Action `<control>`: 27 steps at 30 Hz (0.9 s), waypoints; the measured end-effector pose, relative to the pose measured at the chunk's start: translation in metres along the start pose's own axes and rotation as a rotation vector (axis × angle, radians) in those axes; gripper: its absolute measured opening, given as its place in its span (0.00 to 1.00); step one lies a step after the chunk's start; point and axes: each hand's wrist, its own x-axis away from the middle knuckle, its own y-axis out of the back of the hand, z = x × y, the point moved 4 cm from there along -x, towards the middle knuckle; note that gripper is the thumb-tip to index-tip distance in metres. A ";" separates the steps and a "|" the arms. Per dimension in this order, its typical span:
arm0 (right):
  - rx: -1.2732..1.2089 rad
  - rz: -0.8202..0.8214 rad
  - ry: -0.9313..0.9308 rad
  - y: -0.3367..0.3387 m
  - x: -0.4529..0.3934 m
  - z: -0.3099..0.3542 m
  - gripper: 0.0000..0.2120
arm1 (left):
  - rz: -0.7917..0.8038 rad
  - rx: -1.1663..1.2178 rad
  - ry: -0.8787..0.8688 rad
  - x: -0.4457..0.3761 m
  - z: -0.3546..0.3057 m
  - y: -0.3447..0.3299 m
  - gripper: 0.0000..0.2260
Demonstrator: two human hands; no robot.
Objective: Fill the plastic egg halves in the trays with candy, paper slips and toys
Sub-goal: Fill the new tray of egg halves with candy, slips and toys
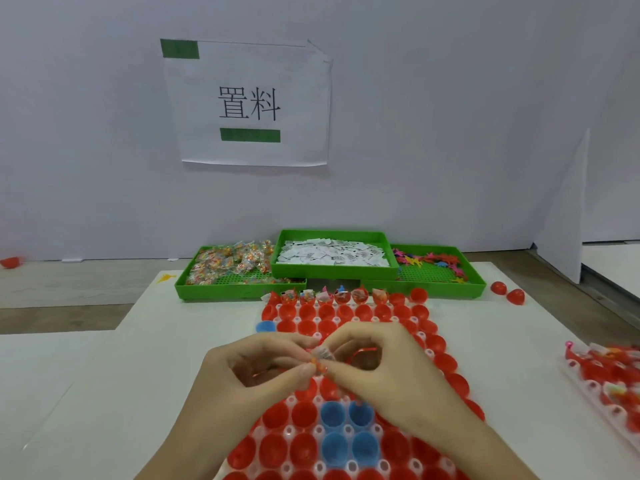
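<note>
A clear tray [287, 431] of red and a few blue plastic egg halves [341, 415] lies in front of me. The far row of halves [341, 296] holds candy, slips and toys. My left hand [252, 368] and my right hand [377, 365] meet above the tray's middle. Together they pinch a small candy packet [322, 355] between fingertips and thumbs. Behind the tray stand three green bins: candy packets [228, 263], paper slips [332, 255] and colourful toys [433, 261].
A second tray with filled red halves [609, 372] sits at the right edge. Two loose red halves [507, 292] lie right of the bins, another [10, 262] at far left. A yellow toy [166, 277] lies left of the bins. A paper sign hangs on the wall.
</note>
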 end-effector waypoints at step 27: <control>0.950 -0.324 -0.306 0.183 -0.122 -0.081 0.08 | -0.106 -0.056 -0.045 0.001 -0.003 0.005 0.09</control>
